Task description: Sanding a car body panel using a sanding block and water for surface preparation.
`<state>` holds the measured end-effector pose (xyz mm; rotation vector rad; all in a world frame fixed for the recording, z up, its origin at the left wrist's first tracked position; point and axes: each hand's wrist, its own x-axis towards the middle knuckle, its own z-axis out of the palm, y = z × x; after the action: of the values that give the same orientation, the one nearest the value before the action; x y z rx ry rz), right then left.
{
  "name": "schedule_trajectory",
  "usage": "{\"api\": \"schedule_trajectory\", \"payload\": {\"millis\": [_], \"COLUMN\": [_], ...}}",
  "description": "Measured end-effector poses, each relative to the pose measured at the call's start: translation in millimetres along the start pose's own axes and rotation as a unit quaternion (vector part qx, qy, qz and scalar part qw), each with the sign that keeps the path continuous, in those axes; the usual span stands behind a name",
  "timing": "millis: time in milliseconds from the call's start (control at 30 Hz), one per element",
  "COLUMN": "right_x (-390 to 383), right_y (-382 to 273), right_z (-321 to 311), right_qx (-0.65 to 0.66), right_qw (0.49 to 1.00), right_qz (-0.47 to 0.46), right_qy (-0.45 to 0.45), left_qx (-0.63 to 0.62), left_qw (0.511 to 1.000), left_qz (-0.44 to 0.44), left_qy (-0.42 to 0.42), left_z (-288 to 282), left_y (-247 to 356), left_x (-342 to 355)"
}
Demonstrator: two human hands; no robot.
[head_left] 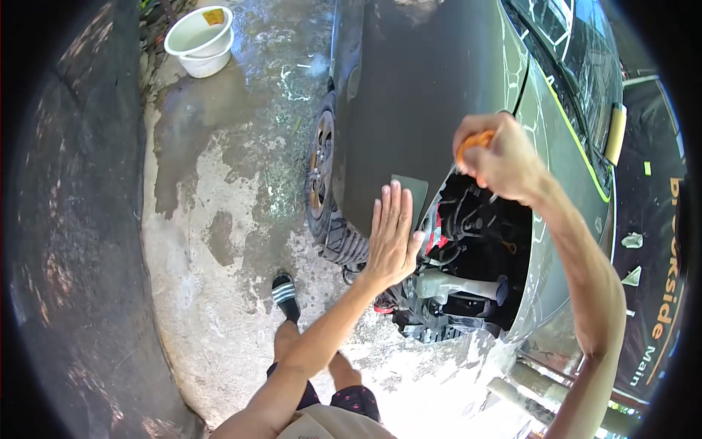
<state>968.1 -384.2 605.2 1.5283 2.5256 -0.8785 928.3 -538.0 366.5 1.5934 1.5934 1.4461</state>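
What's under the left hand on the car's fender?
A grey rectangular sheet lies under the left hand, flat against the dark fender. Its lower part is covered by the hand.

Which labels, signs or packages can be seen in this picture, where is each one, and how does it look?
Dark banner with orange and white lettering: far right edge, beside the grey car, running vertically.
Small yellow-orange square label: inside the white round plastic bucket, top left on the wet concrete.
No packages or screens visible.
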Motion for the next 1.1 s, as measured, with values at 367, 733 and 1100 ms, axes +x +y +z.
{"api": "schedule_trajectory", "payload": {"millis": [367,733,1100], "right_x": [-21,-80,-79], "right_y": [50,151,146], "right_z": [-41,-21,-7], "right_qx": [-0.237,-0.167,-0.127], "right_qw": [0.892,0.89,0.894], "right_qz": [-0.22,-0.105,-0.088], "right_qy": [0.315,0.412,0.42], "left_qx": [-0.005,0.043,0.019], "left_qw": [0.999,0.991,0.999], "left_qz": [-0.04,-0.123,-0.036], "left_qy": [0.037,0.021,0.005], "left_z": [19,-12,-37], "left_y": [-35,-58,-107], "left_x": [-7,13,199]}}
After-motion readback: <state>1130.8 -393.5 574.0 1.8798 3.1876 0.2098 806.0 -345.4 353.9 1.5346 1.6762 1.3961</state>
